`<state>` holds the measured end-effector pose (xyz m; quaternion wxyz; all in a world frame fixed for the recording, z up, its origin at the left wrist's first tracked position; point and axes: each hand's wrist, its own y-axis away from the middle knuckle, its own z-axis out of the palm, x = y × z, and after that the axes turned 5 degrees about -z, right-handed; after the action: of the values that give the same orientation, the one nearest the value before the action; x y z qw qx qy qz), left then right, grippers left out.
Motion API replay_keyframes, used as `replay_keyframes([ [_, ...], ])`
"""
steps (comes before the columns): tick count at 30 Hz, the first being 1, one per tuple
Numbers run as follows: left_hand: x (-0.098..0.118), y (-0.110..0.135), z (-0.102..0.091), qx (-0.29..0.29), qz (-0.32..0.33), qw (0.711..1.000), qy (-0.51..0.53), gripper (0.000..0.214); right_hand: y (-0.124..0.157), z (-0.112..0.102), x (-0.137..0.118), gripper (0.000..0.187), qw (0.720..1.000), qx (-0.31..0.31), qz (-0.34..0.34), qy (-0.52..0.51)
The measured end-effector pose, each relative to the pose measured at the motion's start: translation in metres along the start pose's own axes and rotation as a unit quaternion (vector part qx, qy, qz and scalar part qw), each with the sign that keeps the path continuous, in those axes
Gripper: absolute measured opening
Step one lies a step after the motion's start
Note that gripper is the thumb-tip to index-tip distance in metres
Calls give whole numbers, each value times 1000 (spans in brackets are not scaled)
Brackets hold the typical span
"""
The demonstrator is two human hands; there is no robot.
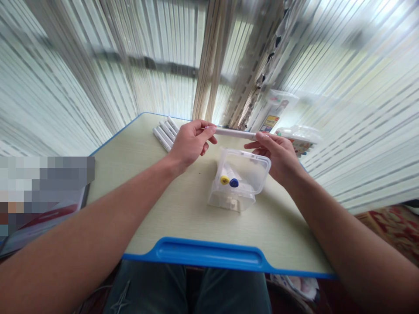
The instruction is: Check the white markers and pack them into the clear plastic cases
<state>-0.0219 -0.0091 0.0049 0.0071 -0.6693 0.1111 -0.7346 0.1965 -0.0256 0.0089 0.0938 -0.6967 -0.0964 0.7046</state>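
Both my hands hold one white marker (pixel 234 132) level above the small desk (pixel 183 209). My left hand (pixel 191 141) pinches its left end between thumb and fingers. My right hand (pixel 276 155) grips its right end, where a green tip shows. Just below stands a clear plastic box (pixel 240 192), open at the top. Inside it are two markers, one with a yellow cap (pixel 224 179) and one with a blue cap (pixel 234 182).
Several white markers (pixel 166 132) lie in a row at the desk's far left. A blue pen tray (pixel 209 255) runs along the near edge. Plastic packages (pixel 296 134) sit at the far right. A blurred object lies to the left. Corrugated walls surround the desk.
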Motion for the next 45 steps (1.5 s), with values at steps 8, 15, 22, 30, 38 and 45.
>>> replay_keyframes([
  [8,0,1,0,-24,28,999,-8,33,-3,-3,3,39,999,7,36,-23],
  [15,-2,1,2,-18,45,999,-10,17,-4,-5,3,26,996,10,59,-73],
  [22,0,6,4,-9,85,995,-48,21,-6,-5,-2,8,982,20,106,-153],
  [30,5,10,8,-9,134,990,-46,27,-5,-3,-3,14,981,22,111,-154],
  [38,10,16,11,-50,156,986,-19,28,-4,1,-4,15,975,34,161,-152],
  [45,5,10,5,-22,137,987,-79,24,-6,-3,-1,9,979,42,115,-161],
])
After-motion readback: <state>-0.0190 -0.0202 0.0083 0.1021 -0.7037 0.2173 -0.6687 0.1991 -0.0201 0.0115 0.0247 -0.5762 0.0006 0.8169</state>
